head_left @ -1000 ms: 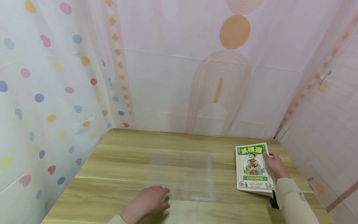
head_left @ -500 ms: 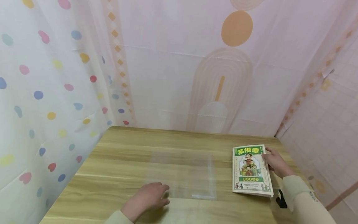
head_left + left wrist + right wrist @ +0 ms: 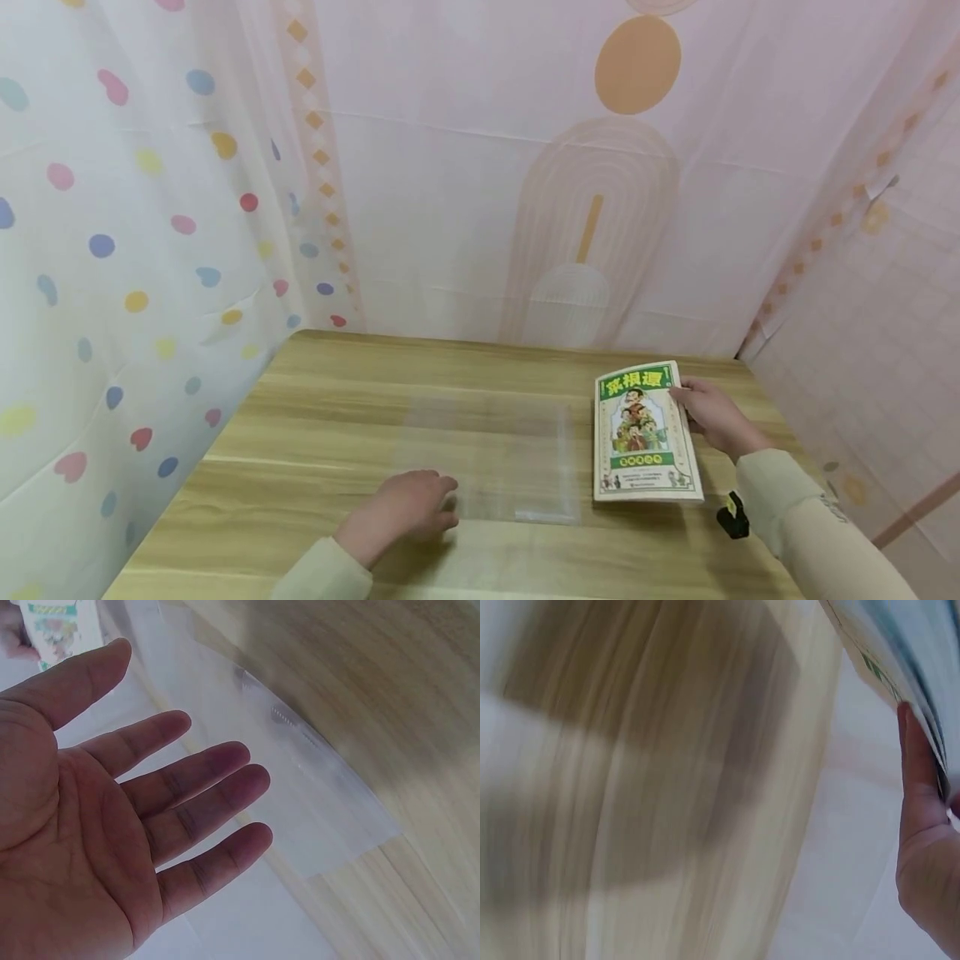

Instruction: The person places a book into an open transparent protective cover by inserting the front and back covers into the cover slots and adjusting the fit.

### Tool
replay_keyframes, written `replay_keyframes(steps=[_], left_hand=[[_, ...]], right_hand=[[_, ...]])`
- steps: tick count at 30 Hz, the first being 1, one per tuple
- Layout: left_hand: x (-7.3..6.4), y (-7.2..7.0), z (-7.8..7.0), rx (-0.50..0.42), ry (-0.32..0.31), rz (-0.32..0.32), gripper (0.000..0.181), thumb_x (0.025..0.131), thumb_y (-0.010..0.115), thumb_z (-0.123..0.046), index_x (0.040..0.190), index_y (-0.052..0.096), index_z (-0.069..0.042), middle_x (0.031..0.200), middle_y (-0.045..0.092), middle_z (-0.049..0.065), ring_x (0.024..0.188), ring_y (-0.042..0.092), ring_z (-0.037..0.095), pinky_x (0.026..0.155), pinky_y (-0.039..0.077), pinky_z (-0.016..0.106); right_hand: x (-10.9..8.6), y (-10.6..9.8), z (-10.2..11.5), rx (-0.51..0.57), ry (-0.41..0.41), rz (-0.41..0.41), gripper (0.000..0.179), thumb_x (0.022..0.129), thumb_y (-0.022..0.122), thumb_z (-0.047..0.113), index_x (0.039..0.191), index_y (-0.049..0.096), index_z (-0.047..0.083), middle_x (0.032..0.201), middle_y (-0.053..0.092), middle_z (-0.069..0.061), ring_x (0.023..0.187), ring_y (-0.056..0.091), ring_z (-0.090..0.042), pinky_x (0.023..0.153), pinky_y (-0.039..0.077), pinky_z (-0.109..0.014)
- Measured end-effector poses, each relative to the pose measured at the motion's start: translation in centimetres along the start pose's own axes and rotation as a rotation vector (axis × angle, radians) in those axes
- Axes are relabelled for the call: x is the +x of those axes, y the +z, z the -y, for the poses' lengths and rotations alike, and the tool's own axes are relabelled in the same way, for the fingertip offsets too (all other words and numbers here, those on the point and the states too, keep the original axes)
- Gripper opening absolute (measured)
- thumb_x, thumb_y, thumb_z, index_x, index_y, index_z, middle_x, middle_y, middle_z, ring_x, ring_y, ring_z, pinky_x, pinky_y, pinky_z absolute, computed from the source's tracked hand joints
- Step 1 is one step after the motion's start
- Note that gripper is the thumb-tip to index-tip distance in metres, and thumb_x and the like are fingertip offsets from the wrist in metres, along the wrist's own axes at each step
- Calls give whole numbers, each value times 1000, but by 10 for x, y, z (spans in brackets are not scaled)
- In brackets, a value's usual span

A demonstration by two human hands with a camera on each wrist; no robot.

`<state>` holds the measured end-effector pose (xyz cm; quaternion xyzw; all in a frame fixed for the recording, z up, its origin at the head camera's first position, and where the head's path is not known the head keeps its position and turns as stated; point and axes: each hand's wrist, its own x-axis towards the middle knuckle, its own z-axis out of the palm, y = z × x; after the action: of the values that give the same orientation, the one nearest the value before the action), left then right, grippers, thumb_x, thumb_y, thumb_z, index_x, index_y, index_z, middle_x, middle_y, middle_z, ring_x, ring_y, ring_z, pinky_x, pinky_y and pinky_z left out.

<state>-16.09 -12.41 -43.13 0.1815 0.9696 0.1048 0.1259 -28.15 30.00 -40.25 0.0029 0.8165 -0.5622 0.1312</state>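
My right hand [image 3: 716, 414] grips a paperback book [image 3: 641, 437] by its right edge, thumb on the front cover. The cover is cream with green bands, yellow characters and cartoon figures. In the head view the book looks lifted off the table, a shadow beneath it. The right wrist view shows its pages [image 3: 907, 645] seen from the side, blurred. My left hand [image 3: 405, 510] hovers near the lower left of a clear plastic sleeve [image 3: 517, 458] lying flat. In the left wrist view the left hand's fingers [image 3: 202, 810] are spread and relaxed, holding nothing.
The wooden table [image 3: 330, 417] reaches back to a pink patterned curtain [image 3: 435, 208]. A dotted curtain [image 3: 150, 250] hangs along the left. A small black item [image 3: 733, 517] with a yellow mark shows beside my right sleeve.
My right hand has brought the book leftward and raised it off the table, closer to the plastic sleeve. The left hand has barely moved.
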Motion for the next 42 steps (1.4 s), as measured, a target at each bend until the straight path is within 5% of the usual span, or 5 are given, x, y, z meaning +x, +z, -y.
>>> replay_keyframes(steps=[20, 42], left_hand=[[15, -1, -3, 25, 26, -26, 50, 85, 77, -30, 126, 63, -4, 120, 64, 17, 110, 61, 34, 92, 51, 50], [44, 18, -23, 76, 116, -37, 78, 79, 82, -41, 141, 51, -6, 142, 52, 16, 128, 50, 34, 101, 45, 53]], right_hand=[[24, 104, 4, 191, 45, -34, 38, 108, 37, 15, 134, 44, -11, 106, 64, -18, 82, 65, -17, 69, 56, -31], [44, 150, -5, 217, 76, -20, 31, 106, 42, 15, 127, 53, -5, 96, 67, -13, 74, 62, -15, 60, 50, -26]])
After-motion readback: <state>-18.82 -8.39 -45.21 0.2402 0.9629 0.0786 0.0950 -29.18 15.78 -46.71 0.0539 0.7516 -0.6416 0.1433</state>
